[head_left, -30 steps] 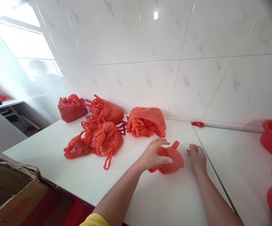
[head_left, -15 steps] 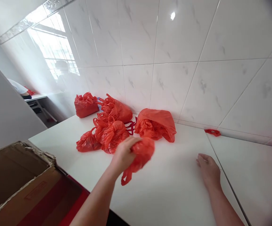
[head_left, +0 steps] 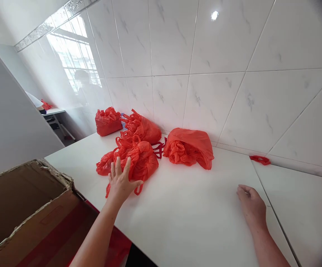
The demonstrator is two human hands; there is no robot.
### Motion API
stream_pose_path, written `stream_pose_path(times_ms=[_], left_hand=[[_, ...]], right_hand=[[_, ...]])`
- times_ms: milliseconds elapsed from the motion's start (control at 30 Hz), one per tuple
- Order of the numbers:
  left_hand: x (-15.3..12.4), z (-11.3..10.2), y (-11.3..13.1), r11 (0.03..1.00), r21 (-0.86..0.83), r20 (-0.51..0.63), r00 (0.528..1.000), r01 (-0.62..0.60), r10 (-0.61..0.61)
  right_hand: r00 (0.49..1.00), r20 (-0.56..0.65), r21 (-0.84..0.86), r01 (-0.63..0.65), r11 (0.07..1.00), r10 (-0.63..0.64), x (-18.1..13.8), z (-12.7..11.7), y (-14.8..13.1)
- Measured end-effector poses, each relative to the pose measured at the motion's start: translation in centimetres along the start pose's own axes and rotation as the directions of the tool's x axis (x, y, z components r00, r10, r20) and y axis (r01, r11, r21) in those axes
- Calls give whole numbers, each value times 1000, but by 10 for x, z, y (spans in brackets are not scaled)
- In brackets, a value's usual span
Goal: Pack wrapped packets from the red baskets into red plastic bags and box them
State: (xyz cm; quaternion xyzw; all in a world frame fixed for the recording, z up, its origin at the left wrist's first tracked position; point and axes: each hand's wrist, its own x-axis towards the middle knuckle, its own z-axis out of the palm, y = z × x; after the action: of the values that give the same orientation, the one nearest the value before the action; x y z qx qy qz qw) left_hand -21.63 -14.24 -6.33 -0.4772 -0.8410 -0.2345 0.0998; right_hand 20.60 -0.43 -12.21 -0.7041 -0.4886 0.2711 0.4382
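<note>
My left hand [head_left: 121, 180] is open with fingers spread, hovering at the near edge of a pile of tied red plastic bags [head_left: 138, 157] on the white table [head_left: 194, 207]. A red bag handle pokes out just below that hand. My right hand [head_left: 250, 204] rests on the table to the right with fingers curled under, holding nothing I can see. A larger open red bag [head_left: 190, 148] lies against the tiled wall, and another full red bag [head_left: 107, 121] stands at the far left by the wall.
An open cardboard box [head_left: 27, 207] with red lining inside stands below the table's left edge. A small red scrap [head_left: 260, 160] lies at the wall seam. Far left, another person's sleeve shows at a second table [head_left: 52, 111].
My left hand carried a small red bag leftward from the table's middle and let it go onto the pile; the hand is now open. The right hand stayed on the table.
</note>
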Motion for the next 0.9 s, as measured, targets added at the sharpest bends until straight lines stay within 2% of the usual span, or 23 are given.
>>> stream_pose_path(times_ms=[133,233,400,500,600,767,900], left_hand=[[14,14,19,994,69,60,995,-80,76],[35,21,25,992,94,94,993,-78,70],[76,32,9,996,52,236,968,76,-87],[90,35,-6,994,-86,277,960,71,-45],[89,31,-15,984,-178,241,970,27,17],[73,14,-19,960,-281,100,994,-9,39],[73,-17,-19,892,-448,-132,991,-54,-6]], right_hand=[[1000,4,-10,8,1000,-8,0,0,0],[1000,-1,-24,14,1000,-14,0,0,0],[1000,-10,-61,15,998,-15,-1,-1,-1],[999,-8,-68,32,997,-33,-1,-1,-1],[999,0,-88,52,995,-52,-1,-1,-2],[999,23,-131,48,990,-45,1,-1,0],[999,15,-186,47,981,-45,0,-3,-1]])
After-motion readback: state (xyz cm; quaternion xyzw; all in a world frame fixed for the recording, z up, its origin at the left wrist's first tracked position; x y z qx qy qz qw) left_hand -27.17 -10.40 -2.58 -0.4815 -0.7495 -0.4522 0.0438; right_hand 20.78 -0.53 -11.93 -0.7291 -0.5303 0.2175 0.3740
